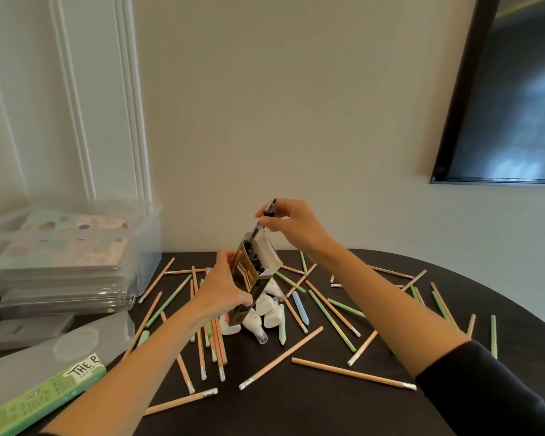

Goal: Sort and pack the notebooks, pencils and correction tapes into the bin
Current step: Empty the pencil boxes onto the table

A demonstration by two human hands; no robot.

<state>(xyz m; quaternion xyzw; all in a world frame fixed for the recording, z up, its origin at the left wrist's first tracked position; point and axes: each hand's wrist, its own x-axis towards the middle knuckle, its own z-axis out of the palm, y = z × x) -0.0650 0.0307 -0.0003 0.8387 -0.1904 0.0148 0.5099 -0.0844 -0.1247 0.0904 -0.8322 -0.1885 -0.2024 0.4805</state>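
Observation:
My left hand [222, 289] grips a brown and gold cardboard box [252, 280], tilted, with its top flap open and dark pen ends showing inside. My right hand [291, 223] pinches a black pen [265, 217] by its upper end; the lower end is in the box's mouth. Beneath the box lie several white correction tapes [266, 311]. Wooden and pastel green pencils [280, 357] are scattered over the dark round table [312, 410]. A clear plastic bin [76, 265] at the left holds stacked notebooks [66, 247].
The bin's clear lid [60, 347] lies flat at front left, with a green box [41, 394] printed "THE P" on it. A dark framed screen [513, 99] hangs on the wall at right. White door trim [107, 99] stands behind the bin.

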